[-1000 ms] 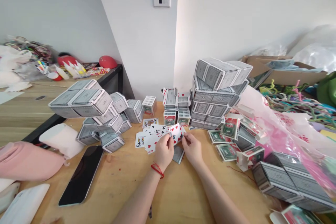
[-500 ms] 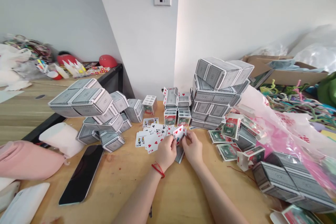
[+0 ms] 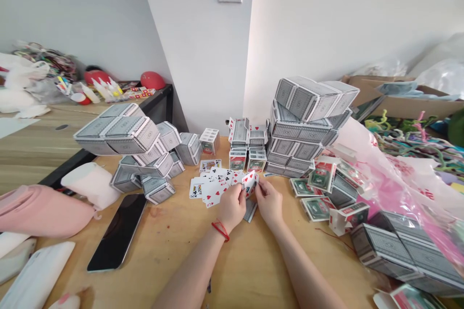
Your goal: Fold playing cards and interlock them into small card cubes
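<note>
My left hand [image 3: 232, 206], with a red string at the wrist, and my right hand [image 3: 270, 203] meet at the middle of the wooden table [image 3: 174, 256]. Both are closed on a small fan of face-up playing cards [image 3: 249, 182] held just above the table. More face-up cards [image 3: 210, 187] lie spread on the table to the left of my hands. A face-down card [image 3: 250, 211] lies under my hands.
Wrapped grey card packs are piled at the left [image 3: 130, 147] and stacked at the back right [image 3: 308, 123]. Small card boxes [image 3: 246, 147] stand behind the cards, loose ones [image 3: 322, 190] lie right. A phone [image 3: 118, 231], pink pouch [image 3: 39, 212], pink plastic bag [image 3: 391, 178].
My hands have drawn closer together on the held cards and moved slightly forward. The camera has shifted a little, so everything sits slightly to the right.
</note>
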`<state>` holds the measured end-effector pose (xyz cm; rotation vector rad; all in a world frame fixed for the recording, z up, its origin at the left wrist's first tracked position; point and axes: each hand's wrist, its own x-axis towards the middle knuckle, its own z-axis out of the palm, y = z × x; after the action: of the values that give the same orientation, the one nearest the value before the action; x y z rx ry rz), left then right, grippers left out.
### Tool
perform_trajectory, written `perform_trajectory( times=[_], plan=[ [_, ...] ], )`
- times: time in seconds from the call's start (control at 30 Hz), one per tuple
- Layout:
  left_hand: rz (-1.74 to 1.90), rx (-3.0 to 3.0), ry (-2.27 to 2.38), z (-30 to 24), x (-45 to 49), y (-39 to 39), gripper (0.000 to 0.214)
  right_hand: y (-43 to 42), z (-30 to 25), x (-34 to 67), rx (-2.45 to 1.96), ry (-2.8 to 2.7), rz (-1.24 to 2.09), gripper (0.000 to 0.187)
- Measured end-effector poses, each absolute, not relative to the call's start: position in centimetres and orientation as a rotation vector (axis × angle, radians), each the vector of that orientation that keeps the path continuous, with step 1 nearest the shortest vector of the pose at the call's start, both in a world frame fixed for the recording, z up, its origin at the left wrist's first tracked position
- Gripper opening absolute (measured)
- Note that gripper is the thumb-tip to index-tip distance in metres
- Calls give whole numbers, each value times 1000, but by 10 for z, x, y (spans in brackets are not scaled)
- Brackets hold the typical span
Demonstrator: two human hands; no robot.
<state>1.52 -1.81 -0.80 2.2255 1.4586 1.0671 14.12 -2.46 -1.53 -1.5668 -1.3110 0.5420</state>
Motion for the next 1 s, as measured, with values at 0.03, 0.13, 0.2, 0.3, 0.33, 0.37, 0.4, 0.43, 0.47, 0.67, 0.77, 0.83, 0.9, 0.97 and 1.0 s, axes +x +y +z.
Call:
perform_trajectory(
  times=[0.03, 0.13, 0.2, 0.3, 0.33, 0.37, 0.4, 0.43, 0.47, 0.67, 0.77, 0.83, 0.9, 0.97, 1.0],
  plan=[
    [1061, 2245, 1441, -8, 15, -18, 19, -25, -15, 141, -1574, -1308, 535, 30],
    [1037, 2310, 1362, -7, 15, -19, 18, -27, -14, 141, -1593, -1300, 500, 31],
    [1018, 2340, 1314, -7, 14, -19, 17, -28, -13, 141, -1611, -1289, 472, 31],
    [1012, 2316, 1284, -6, 14, -20, 17, -28, -12, 142, -1638, -1236, 463, 32],
    [1019, 2278, 1288, -6, 14, -20, 18, -27, -11, 143, -1634, -1206, 481, 33],
    [1027, 2225, 1298, -6, 14, -20, 19, -26, -11, 143, -1619, -1171, 511, 35],
    [1037, 2160, 1313, -6, 15, -20, 20, -25, -11, 144, -1592, -1136, 554, 36],
    [1047, 2088, 1326, -6, 15, -19, 22, -23, -11, 145, -1551, -1104, 619, 39],
    [1057, 2016, 1334, -6, 15, -19, 24, -22, -11, 145, -1507, -1073, 698, 42],
    [1112, 1697, 1291, -5, 14, -13, 27, -17, -10, 138, -1155, -880, 1263, 40],
    [1119, 1635, 1264, -5, 13, -12, 28, -19, -2, 135, -931, -827, 1486, 36],
    [1114, 1615, 1247, -4, 12, -12, 28, -20, 3, 135, -837, -750, 1578, 32],
    [1109, 1592, 1233, -4, 12, -12, 29, -21, 6, 135, -797, -684, 1645, 29],
    [1099, 1573, 1211, -5, 12, -12, 29, -22, 7, 137, -788, -650, 1696, 27],
    [1093, 1566, 1196, -5, 12, -11, 29, -22, 7, 137, -781, -643, 1717, 26]
  ],
)
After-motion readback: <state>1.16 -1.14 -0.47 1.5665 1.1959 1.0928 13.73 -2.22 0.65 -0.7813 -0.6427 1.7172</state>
